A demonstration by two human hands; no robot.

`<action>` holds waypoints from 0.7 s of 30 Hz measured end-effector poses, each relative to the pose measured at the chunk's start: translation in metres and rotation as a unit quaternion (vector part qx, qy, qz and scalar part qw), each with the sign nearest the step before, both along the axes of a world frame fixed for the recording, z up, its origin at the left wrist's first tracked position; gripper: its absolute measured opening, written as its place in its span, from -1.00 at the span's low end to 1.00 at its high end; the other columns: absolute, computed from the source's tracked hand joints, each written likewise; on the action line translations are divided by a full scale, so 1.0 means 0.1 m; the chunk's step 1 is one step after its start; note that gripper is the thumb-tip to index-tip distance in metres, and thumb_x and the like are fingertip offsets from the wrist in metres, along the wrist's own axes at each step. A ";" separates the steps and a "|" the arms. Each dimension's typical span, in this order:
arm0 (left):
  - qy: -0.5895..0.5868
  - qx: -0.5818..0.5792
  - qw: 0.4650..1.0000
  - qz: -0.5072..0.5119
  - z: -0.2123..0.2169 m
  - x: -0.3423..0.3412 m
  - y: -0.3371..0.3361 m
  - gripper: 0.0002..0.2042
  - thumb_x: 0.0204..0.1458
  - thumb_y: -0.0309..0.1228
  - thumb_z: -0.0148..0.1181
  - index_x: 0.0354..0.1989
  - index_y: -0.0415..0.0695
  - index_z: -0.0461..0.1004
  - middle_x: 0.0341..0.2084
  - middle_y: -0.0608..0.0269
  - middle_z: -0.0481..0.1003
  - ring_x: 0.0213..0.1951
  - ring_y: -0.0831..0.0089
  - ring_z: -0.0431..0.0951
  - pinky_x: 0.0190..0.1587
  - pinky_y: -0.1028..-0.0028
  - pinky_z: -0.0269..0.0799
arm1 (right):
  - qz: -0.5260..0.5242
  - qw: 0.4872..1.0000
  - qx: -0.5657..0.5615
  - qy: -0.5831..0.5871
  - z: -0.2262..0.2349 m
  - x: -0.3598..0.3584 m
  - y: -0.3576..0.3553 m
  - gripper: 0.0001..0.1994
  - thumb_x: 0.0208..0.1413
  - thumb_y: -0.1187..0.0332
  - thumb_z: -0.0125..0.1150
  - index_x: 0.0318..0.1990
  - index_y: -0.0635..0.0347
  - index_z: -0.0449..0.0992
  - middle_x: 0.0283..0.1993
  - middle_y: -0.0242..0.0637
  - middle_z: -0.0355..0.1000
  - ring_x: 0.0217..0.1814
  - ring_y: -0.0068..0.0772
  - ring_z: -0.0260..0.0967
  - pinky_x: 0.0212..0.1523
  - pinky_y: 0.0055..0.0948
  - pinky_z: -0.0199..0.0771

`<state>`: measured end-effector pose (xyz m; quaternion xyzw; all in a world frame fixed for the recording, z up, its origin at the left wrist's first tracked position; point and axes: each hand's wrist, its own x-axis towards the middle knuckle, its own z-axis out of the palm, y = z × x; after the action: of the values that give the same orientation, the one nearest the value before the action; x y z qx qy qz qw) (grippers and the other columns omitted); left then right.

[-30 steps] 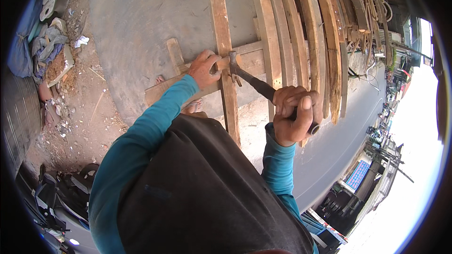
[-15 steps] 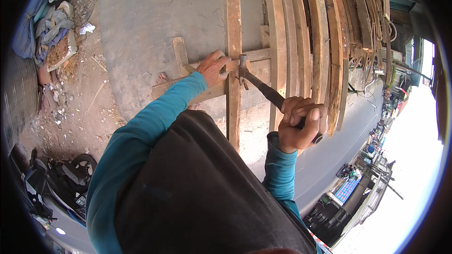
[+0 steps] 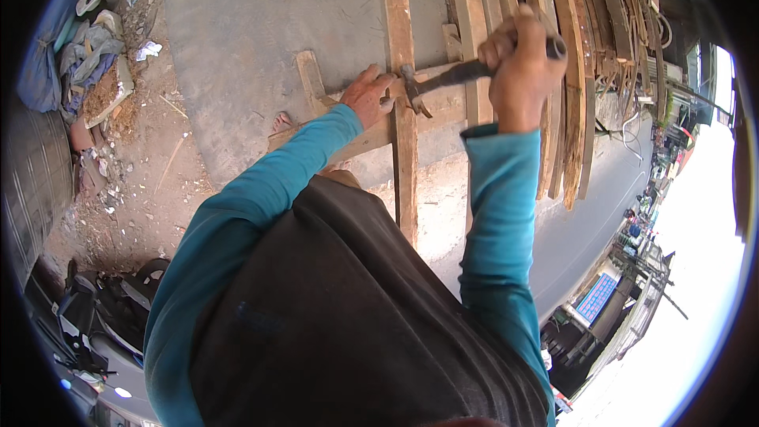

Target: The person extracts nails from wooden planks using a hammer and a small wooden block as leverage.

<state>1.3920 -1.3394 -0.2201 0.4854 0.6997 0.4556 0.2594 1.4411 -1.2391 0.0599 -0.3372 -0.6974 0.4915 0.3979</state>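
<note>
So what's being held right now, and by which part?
The right hand grips a hammer by the far end of its handle, its head down at the wooden slats. The left hand holds nothing; it presses on the slats beside the hammer head.

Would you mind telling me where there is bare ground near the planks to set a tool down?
The widest free patch is the grey concrete left of the upright plank, above the left hand. Further left, dirt and rubbish clutter the ground. Right of the right hand gripping the hammer, stacked slats crowd everything.
</note>
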 end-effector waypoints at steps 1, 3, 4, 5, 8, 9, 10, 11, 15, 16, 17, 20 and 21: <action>-0.014 0.001 1.000 -0.008 0.08 0.02 0.14 -0.54 -0.01 -0.37 0.33 0.11 -0.18 0.48 -0.07 -0.05 0.36 -0.01 0.02 0.48 0.08 0.18 0.46 | -0.017 0.999 0.000 -0.032 0.04 -0.31 0.28 -0.71 0.22 0.35 0.01 -0.57 0.20 0.31 -0.73 -0.37 0.10 -0.72 -0.49 0.04 -0.62 -0.38 0.16; 0.016 0.017 1.000 0.005 -0.12 0.00 0.02 -0.53 -0.02 -0.37 0.34 0.11 -0.18 0.48 -0.10 -0.05 0.36 -0.05 0.00 0.49 0.06 0.17 0.47 | -0.026 0.996 -0.079 -0.006 -0.09 -0.37 0.20 -0.70 0.20 0.35 0.06 -0.59 0.20 0.30 -0.72 -0.37 0.11 -0.71 -0.49 0.04 -0.60 -0.35 0.17; 0.007 0.002 1.000 -0.006 -0.08 -0.02 0.03 -0.52 -0.02 -0.37 0.34 0.12 -0.17 0.48 -0.09 -0.06 0.36 -0.05 -0.01 0.49 0.06 0.18 0.47 | -0.028 0.997 -0.077 -0.007 -0.09 -0.33 0.19 -0.70 0.20 0.35 0.06 -0.59 0.20 0.30 -0.72 -0.37 0.11 -0.71 -0.49 0.04 -0.60 -0.35 0.17; -0.001 -0.013 1.000 -0.016 -0.05 -0.02 0.04 -0.51 -0.02 -0.36 0.35 0.13 -0.17 0.47 -0.09 -0.06 0.36 -0.06 -0.02 0.49 0.05 0.18 0.47 | -0.032 0.997 -0.071 -0.009 -0.06 -0.25 0.15 -0.70 0.20 0.35 0.06 -0.58 0.20 0.30 -0.72 -0.37 0.12 -0.71 -0.49 0.03 -0.60 -0.36 0.17; -0.027 -0.031 0.999 -0.010 -0.13 0.10 -0.10 -0.51 -0.02 -0.35 0.36 0.14 -0.16 0.47 -0.09 -0.07 0.35 -0.06 -0.03 0.49 0.05 0.17 0.47 | -0.042 0.998 -0.032 -0.024 -0.01 -0.02 -0.23 -0.70 0.23 0.34 0.05 -0.57 0.21 0.31 -0.72 -0.38 0.11 -0.71 -0.50 0.04 -0.62 -0.41 0.15; -0.027 -0.031 0.999 -0.003 -0.13 0.12 -0.09 -0.51 -0.02 -0.35 0.36 0.14 -0.16 0.47 -0.09 -0.07 0.35 -0.06 -0.03 0.49 0.05 0.17 0.47 | -0.039 0.999 -0.012 0.018 -0.02 0.12 -0.31 -0.69 0.19 0.34 0.06 -0.60 0.24 0.32 -0.74 -0.35 0.19 -0.73 -0.54 0.12 -0.69 -0.46 0.11; -0.014 -0.021 1.000 -0.002 -0.09 0.15 -0.08 -0.51 0.00 -0.34 0.35 0.15 -0.14 0.47 -0.09 -0.06 0.35 -0.06 -0.02 0.49 0.05 0.17 0.46 | -0.044 0.999 0.004 0.027 0.00 0.23 -0.37 -0.69 0.20 0.34 0.05 -0.60 0.24 0.32 -0.74 -0.35 0.19 -0.73 -0.54 0.11 -0.69 -0.47 0.10; 0.000 -0.012 1.000 0.002 -0.05 0.18 -0.07 -0.51 0.01 -0.33 0.34 0.16 -0.12 0.48 -0.10 -0.05 0.35 -0.06 -0.01 0.49 0.05 0.17 0.46 | -0.047 0.998 0.018 0.037 0.03 0.28 -0.39 -0.69 0.20 0.34 0.04 -0.60 0.24 0.32 -0.74 -0.34 0.19 -0.74 -0.54 0.11 -0.70 -0.48 0.09; 0.042 0.014 0.999 0.013 -0.12 0.03 0.12 -0.50 -0.02 -0.35 0.35 0.15 -0.16 0.48 -0.08 -0.03 0.37 -0.05 0.03 0.49 0.07 0.19 0.46 | -0.010 0.998 -0.052 -0.014 0.00 -0.49 0.32 -0.72 0.19 0.34 0.07 -0.55 0.23 0.33 -0.69 -0.37 0.16 -0.70 -0.50 0.07 -0.61 -0.42 0.16; 0.048 0.015 0.999 0.012 -0.12 0.01 0.10 -0.50 -0.02 -0.35 0.35 0.15 -0.16 0.48 -0.08 -0.03 0.37 -0.05 0.03 0.49 0.07 0.19 0.46 | -0.018 0.997 -0.068 -0.017 -0.10 -0.59 0.39 -0.74 0.16 0.34 0.10 -0.54 0.25 0.35 -0.68 -0.37 0.17 -0.70 -0.49 0.09 -0.60 -0.40 0.18; 0.053 -0.007 0.999 0.001 -0.12 -0.02 0.08 -0.50 -0.03 -0.34 0.35 0.14 -0.15 0.49 -0.08 -0.01 0.39 -0.03 0.05 0.48 0.10 0.22 0.45 | -0.022 0.996 -0.085 -0.020 -0.20 -0.66 0.42 -0.76 0.13 0.34 0.13 -0.52 0.27 0.37 -0.67 -0.36 0.19 -0.70 -0.47 0.11 -0.59 -0.38 0.20; 0.070 -0.048 0.996 -0.017 -0.10 0.00 0.08 -0.51 -0.03 -0.33 0.36 0.13 -0.14 0.50 -0.09 0.03 0.41 0.01 0.09 0.47 0.15 0.27 0.42 | -0.027 0.993 -0.057 -0.098 -0.33 -0.78 0.54 -0.78 0.08 0.33 0.17 -0.48 0.30 0.41 -0.65 -0.35 0.24 -0.69 -0.45 0.15 -0.59 -0.39 0.23; 0.048 -0.063 0.997 -0.018 -0.12 0.15 0.13 -0.52 -0.02 -0.33 0.36 0.13 -0.14 0.50 -0.09 0.03 0.42 0.03 0.09 0.47 0.16 0.27 0.42 | -0.024 0.994 -0.056 -0.092 -0.40 -0.79 0.55 -0.78 0.08 0.33 0.17 -0.48 0.30 0.41 -0.65 -0.35 0.24 -0.69 -0.45 0.15 -0.59 -0.39 0.23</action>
<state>1.4071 -1.3266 -0.2320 0.5018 0.7300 0.3821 0.2633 1.3624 -1.1845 0.0201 -0.4195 -0.6937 0.4872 0.3247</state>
